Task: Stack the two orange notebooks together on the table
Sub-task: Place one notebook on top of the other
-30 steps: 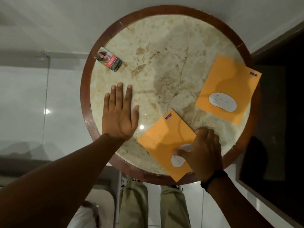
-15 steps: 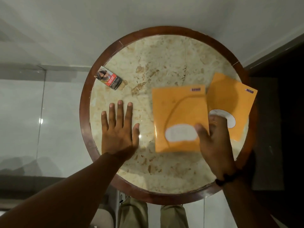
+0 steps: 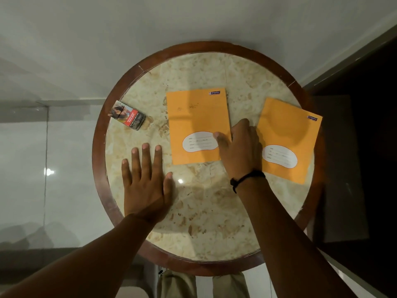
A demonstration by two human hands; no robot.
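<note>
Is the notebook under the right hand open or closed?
Closed: the notebook lies flat, showing its orange front cover and white label; the right hand rests on its edge.

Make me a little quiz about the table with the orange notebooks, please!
1. True or false: the two orange notebooks are already stacked.
2. Which hand touches a notebook? A) left B) right C) both
3. Fill in: the small box lies near the table's ____ edge, as seen here.

Key
1. False. The middle notebook and the right notebook lie side by side, apart, on the table.
2. B. The right hand rests on the middle notebook's right edge; the left hand lies flat on bare marble.
3. Left. The small box sits there, away from both notebooks.
</note>
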